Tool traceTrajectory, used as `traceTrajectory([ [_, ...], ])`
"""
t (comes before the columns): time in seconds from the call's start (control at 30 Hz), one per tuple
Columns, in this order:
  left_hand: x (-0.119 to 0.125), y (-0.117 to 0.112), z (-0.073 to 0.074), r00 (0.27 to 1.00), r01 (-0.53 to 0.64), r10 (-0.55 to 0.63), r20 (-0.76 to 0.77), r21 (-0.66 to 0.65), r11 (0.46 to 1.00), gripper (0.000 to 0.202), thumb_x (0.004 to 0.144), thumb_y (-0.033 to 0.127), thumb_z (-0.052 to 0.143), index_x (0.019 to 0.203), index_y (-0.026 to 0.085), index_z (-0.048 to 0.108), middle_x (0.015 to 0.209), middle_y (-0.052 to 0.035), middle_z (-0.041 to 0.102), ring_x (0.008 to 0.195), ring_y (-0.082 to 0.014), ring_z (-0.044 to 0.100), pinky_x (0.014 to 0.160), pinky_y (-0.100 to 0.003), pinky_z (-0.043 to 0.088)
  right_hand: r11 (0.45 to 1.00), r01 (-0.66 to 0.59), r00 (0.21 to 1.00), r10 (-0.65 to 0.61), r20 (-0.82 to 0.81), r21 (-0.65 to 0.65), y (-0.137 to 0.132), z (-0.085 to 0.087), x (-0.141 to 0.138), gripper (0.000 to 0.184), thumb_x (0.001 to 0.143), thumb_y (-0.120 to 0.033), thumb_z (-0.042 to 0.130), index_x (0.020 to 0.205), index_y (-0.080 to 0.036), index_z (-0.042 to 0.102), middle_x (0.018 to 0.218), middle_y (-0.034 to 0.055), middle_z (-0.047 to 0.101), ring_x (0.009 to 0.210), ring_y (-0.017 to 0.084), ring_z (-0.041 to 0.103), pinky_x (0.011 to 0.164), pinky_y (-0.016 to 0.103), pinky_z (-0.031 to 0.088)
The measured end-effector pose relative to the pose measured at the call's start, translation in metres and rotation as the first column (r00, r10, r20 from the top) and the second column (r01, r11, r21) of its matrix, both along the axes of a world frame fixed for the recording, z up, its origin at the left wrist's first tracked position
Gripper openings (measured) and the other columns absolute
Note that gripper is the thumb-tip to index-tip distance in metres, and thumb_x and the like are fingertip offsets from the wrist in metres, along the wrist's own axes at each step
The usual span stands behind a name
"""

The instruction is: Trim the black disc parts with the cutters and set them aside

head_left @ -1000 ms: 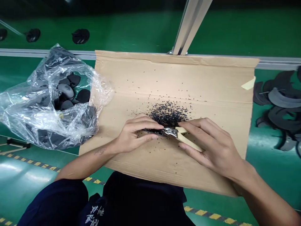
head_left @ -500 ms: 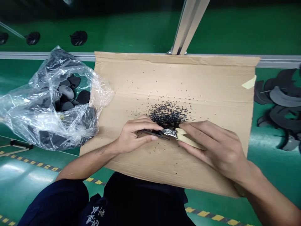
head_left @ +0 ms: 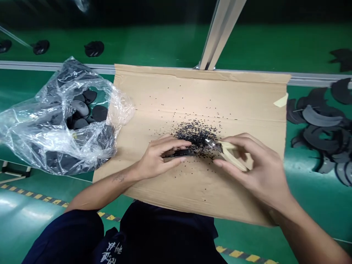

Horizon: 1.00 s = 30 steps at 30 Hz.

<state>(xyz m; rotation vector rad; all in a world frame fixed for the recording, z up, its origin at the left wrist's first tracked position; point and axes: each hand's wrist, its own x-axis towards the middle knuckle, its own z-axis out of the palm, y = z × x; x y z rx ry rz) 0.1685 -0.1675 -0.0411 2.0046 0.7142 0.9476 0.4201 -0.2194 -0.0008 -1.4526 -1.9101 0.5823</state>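
Between the thumb and fingers of my left hand (head_left: 159, 154) is a dark, thin, rounded plastic part (head_left: 181, 152), seen nearly edge-on and partly hidden by the fingers. My right hand (head_left: 255, 165) grips a pair of nippers (head_left: 232, 157) with cream-coloured handles. Their metal jaws point left and stand apart from the part, to its right. Under and behind both hands, a heap of small black clippings (head_left: 196, 132) lies scattered over a cardboard sheet (head_left: 154, 187).
At the left, a clear plastic bag (head_left: 55, 128) holds several dark rounded pieces. Curved black parts (head_left: 320, 121) lie on the green surface at the right. A metal frame post (head_left: 221, 35) rises behind the cardboard, and more black parts (head_left: 94, 48) sit beyond the rail.
My right hand has drawn the nippers away from the part, and the handles have spread. In my left hand the part has turned slightly. The view has shifted a little to the right.
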Motion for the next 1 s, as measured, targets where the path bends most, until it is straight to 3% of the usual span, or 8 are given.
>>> traceTrajectory([
  [0.07,0.000,-0.001,0.001,1.000,0.010,-0.010,-0.009,0.031,0.999,0.031,0.088,0.019,0.074,0.118,0.018,0.068,0.103,-0.0075,0.076,0.091,-0.0157,0.068,0.083,-0.030,0.055,0.979,0.033,0.962,-0.085,-0.259,-0.201,0.003,-0.005,-0.009,0.030,0.085,-0.039,0.076,0.107,-0.022,0.065,0.091,0.0040,0.069,0.075,0.017,0.064,0.064,0.030,0.052],
  [0.13,0.000,-0.001,0.001,1.000,0.021,-0.020,-0.014,0.073,0.997,0.027,0.088,0.019,0.073,0.115,0.018,0.068,0.101,-0.0073,0.076,0.090,-0.0161,0.068,0.082,-0.031,0.055,0.945,-0.018,0.886,-0.136,-0.443,-0.326,0.007,-0.008,-0.021,0.031,0.081,-0.042,0.079,0.102,-0.022,0.066,0.092,0.0037,0.070,0.081,0.018,0.066,0.072,0.031,0.055],
  [0.3,0.000,-0.003,0.003,0.999,0.033,-0.030,-0.022,0.115,0.993,0.024,0.089,0.019,0.073,0.112,0.017,0.068,0.095,-0.0059,0.076,0.085,-0.0151,0.066,0.079,-0.029,0.053,0.895,-0.176,0.784,-0.125,-0.609,-0.410,0.017,-0.009,-0.038,0.034,0.077,-0.043,0.082,0.096,-0.020,0.067,0.084,0.0029,0.070,0.078,0.017,0.066,0.072,0.031,0.055],
  [0.63,-0.002,-0.002,0.002,1.000,0.026,-0.024,-0.016,0.121,0.992,0.027,0.088,0.021,0.075,0.114,0.018,0.068,0.096,-0.0059,0.076,0.086,-0.0157,0.067,0.079,-0.030,0.054,0.928,-0.138,0.827,-0.084,-0.555,-0.346,0.019,-0.010,-0.044,0.012,0.083,-0.026,0.073,0.089,-0.019,0.065,0.081,0.0013,0.068,0.072,0.013,0.061,0.065,0.025,0.051],
  [0.8,-0.002,-0.002,0.001,0.999,0.033,-0.031,-0.026,0.111,0.993,0.026,0.088,0.024,0.075,0.113,0.018,0.068,0.092,-0.0051,0.076,0.081,-0.0153,0.067,0.076,-0.030,0.054,0.989,-0.028,0.955,-0.017,-0.298,-0.146,0.017,-0.010,-0.043,0.012,0.084,-0.016,0.066,0.096,-0.020,0.068,0.080,0.0004,0.069,0.066,0.013,0.060,0.060,0.024,0.046],
  [1.0,-0.001,-0.002,0.002,1.000,-0.010,0.009,0.018,0.088,0.996,0.029,0.089,0.022,0.073,0.117,0.017,0.068,0.099,-0.0074,0.077,0.088,-0.0155,0.071,0.079,-0.029,0.057,0.988,-0.025,0.984,-0.002,-0.176,-0.151,0.020,-0.017,-0.026,0.016,0.083,-0.012,0.061,0.095,-0.019,0.068,0.080,0.0012,0.072,0.067,0.014,0.063,0.061,0.025,0.048],
])
